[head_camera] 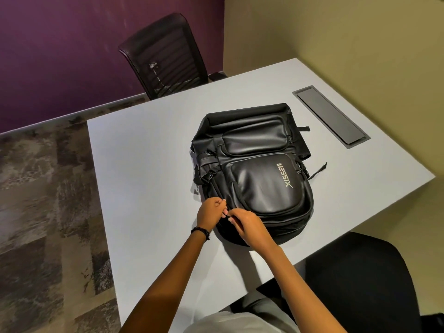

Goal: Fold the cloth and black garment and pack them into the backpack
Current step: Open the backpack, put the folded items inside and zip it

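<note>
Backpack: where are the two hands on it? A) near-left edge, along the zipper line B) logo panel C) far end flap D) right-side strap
A: the left hand and the right hand meet at the near-left edge of the backpack, fingers pinching it there; the logo panel lies untouched.

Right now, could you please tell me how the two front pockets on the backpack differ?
On the backpack, the far pocket is smaller than the near pocket. The far pocket is oblong and plain; the near pocket is rounded and bears the MESSIX logo. Both are glossy black.
</note>
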The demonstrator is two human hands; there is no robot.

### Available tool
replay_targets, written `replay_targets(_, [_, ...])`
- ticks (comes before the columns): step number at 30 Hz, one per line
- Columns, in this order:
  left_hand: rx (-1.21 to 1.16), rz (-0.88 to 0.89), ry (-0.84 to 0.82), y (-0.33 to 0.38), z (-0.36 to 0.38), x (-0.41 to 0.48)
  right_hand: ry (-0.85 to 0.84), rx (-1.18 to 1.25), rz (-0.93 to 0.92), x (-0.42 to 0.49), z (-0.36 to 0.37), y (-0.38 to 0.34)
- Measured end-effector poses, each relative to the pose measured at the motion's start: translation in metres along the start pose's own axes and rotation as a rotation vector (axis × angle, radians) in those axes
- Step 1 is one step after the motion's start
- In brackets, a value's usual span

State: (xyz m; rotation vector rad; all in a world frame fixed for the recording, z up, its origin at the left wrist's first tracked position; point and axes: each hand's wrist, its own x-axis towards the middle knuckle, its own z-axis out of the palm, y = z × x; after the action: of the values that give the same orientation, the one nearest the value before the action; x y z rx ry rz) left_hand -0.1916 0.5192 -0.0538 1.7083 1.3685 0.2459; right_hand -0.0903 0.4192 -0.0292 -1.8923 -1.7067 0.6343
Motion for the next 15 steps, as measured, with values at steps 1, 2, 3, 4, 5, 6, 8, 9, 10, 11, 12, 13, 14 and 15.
replay_targets(1, [-0.011,-0.001,0.016,-0.001,0.002,-0.001,-0.004,0.010,0.003,0.000,-0.001,0.000])
replay_targets(2, [-0.024,0.002,0.027,-0.002,0.004,-0.001,-0.005,0.022,0.004,-0.001,-0.002,0.002])
replay_targets(3, [-0.040,0.006,0.034,-0.002,0.005,-0.002,-0.005,0.032,0.007,-0.003,-0.003,0.004])
replay_targets(4, [-0.058,0.009,0.039,-0.003,0.005,-0.002,-0.001,0.042,0.004,-0.004,-0.005,0.007])
replay_targets(5, [-0.073,0.015,0.041,-0.005,0.005,-0.002,0.003,0.054,-0.002,-0.006,-0.007,0.009])
replay_targets(6, [-0.086,0.021,0.041,-0.005,0.005,-0.003,0.005,0.067,-0.014,-0.009,-0.009,0.010])
replay_targets(8, [-0.105,0.031,0.046,-0.007,0.005,-0.003,-0.004,0.090,-0.028,-0.016,-0.012,0.012])
replay_targets(9, [-0.115,0.033,0.056,-0.008,0.004,-0.003,-0.003,0.100,-0.020,-0.020,-0.013,0.014])
replay_targets(10, [-0.126,0.028,0.068,-0.009,0.004,-0.003,0.005,0.112,0.000,-0.025,-0.015,0.018])
replay_targets(11, [-0.137,0.021,0.078,-0.011,0.003,-0.002,0.024,0.128,0.029,-0.031,-0.016,0.022])
replay_targets(12, [-0.139,0.018,0.084,-0.012,0.002,-0.001,0.053,0.144,0.057,-0.037,-0.017,0.027])
replay_targets(13, [-0.132,0.019,0.084,-0.012,0.000,0.000,0.087,0.154,0.083,-0.043,-0.019,0.032])
replay_targets(14, [-0.117,0.022,0.078,-0.012,-0.002,0.001,0.116,0.158,0.110,-0.047,-0.020,0.035])
replay_targets(15, [-0.106,0.026,0.070,-0.011,-0.002,0.001,0.135,0.152,0.141,-0.050,-0.022,0.037])
